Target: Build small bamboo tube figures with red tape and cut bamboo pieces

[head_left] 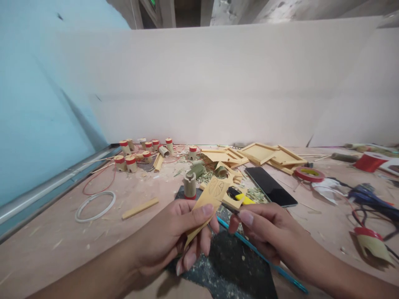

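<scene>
Pinching a flat tan wooden strip in left hand, slanting toward worktop's far edge. Clasping slim dark tool in right hand, beside it.

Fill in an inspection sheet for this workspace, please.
Surface: pinkish table, worn dark mat below the hands
Job's things: thin wooden piece with a leaf-like pattern; slim dark tool, type unclear
Clutter: wood shavings, smartphone, yellow utility knife, red-banded bamboo cylinders
Left hand: holds the wooden piece
Right hand: holds the dark tool
Cables: dark cable, far right
Surroundings: blue wall left, whitish panel behind
</scene>
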Motion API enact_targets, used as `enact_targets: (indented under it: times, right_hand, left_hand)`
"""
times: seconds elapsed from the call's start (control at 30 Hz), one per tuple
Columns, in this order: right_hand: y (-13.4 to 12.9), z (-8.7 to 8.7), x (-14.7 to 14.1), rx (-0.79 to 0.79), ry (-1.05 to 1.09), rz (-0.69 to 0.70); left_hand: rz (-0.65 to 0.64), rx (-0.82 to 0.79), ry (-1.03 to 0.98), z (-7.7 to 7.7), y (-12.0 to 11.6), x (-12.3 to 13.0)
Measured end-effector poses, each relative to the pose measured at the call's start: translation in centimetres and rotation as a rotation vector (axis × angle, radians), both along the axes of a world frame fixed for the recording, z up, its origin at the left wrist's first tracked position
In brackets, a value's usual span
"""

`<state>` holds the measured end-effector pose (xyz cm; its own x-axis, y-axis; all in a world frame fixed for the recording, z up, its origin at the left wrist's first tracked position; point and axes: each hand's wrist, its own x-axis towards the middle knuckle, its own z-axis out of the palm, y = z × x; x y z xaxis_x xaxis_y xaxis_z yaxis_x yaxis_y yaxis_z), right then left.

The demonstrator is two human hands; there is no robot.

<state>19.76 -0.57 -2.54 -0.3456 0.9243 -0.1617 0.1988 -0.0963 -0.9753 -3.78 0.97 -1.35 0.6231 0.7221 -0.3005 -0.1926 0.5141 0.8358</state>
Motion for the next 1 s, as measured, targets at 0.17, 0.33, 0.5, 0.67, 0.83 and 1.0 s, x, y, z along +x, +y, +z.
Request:
enact_targets:
  times: [0.17,0.33,0.5,0.67,0.83,1.0]
  right_hand:
    - [0.1,0.0,0.1,0.105,-0.034,-0.018]
    - [0.3,-0.3,0.2,0.111,-0.107,-0.028]
    - [0.2,0.4,0.0,0.153,-0.13,-0.001]
    - [-0.1,0.9,-0.1,0.203,-0.151,0.044]
    - [-0.1,0.8,-0.2,0.229,-0.156,0.041]
    - [-0.2,0.7,-0.4,0.259,-0.119,0.045]
  left_hand:
    - [0.073,0.028,-0.02,0.1,0.1,0.0]
    - [0.046,0.027,-0.02,0.3,-0.1,0.0]
    - [-0.051,0.013,-0.017,0.2,-0.3,0.2]
    - [-0.054,-0.003,-0.01,0.2,-0.5,0.3]
    - [-0.093,0.0,0.006,0.1,-0.6,0.1]
    - [-0.115,0.005,0.023,0.0,-0.6,0.3]
